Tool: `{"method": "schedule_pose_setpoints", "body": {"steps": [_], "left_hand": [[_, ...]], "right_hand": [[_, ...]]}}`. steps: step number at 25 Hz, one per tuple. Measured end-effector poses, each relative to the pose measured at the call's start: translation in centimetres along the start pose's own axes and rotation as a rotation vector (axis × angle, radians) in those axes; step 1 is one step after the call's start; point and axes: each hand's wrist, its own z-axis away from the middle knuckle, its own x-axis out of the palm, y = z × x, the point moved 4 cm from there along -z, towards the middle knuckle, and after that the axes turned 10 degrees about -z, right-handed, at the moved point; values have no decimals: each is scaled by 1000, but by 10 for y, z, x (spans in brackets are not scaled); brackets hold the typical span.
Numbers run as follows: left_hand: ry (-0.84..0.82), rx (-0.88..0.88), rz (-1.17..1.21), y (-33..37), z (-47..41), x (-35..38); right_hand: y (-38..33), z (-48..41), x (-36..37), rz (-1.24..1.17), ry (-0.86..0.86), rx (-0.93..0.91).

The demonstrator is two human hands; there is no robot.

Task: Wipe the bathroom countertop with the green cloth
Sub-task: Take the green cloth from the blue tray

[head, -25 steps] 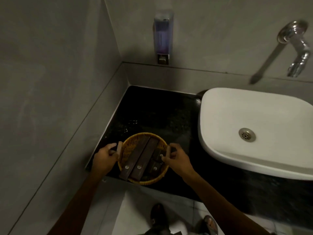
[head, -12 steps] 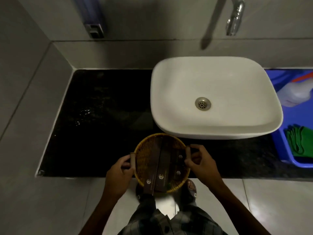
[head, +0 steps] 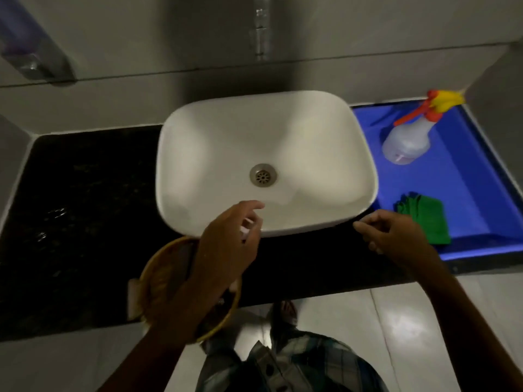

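Wiping has not begun. The green cloth (head: pixel 424 220) lies folded in the near part of the blue tray (head: pixel 464 188) at the right end of the counter, untouched, with a spray bottle (head: pixel 407 141) lying on its side further back in the same tray. The right hand (head: pixel 396 236) hovers just beside the cloth's near-left edge, fingers loosely curled and grasping nothing; no contact with the cloth is visible. The left hand (head: pixel 226 239) hangs above the front rim of the white basin (head: pixel 266 162), fingers relaxed and spread, also empty; something pale shows between its fingers, too blurred to identify. Below the left forearm a wicker basket (head: pixel 158 281) sits on the dark countertop (head: pixel 79 210), overhanging the front edge; whether the arm touches it cannot be told. Glints on the left stretch of the countertop look like water droplets or residue, suggesting that area needs attention. Judged status: preparation only. Outstanding: take up the cloth, then wipe the stone on the left, along the front strip before the basin, and probably beneath the basket and tray, which would need shifting. The basket's position at the edge is a noted risk of tipping
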Motion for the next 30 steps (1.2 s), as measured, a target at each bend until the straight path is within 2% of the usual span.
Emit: {"method": "schedule_pose_setpoints", "body": {"steps": [2,4,9,12,15,17,19,20,22,24,26,27,30], "left_hand": [[-72,223,63,56,-20,46],[-166,414,58,104,-32,96],[-438,857,-188,170,-42,223],[-566,929,-366,181,-54,273],[-709,826,-562,181,-62,304],[-750,715,-535,182,-63,306],[-690,596,-328,187,-64,288],[-609,531,-172,189,-63,272],[-415,332,198,184,-60,229],[-331,92,572,166,-52,181],[-328,-121,943,137,-38,130],[-276,-162,1022,115,-32,100],[-15,-224,863,28,-5,0]], "right_hand": [[34,-21,-60,145,219,62],[73,-42,-99,283,330,143],[127,-80,-107,264,187,356],[144,-90,-106,174,217,453],[157,-94,-109,15,229,510],[148,-90,-110,-233,269,503],[129,-76,-109,-530,276,467],[117,-66,-106,-686,260,430],[81,-41,-101,-984,142,336],[39,-16,-96,-1150,-3,226],[-11,6,-80,-1115,-133,101],[-40,16,-63,-1028,-174,45],[-121,45,17,-713,-312,-115]]}}
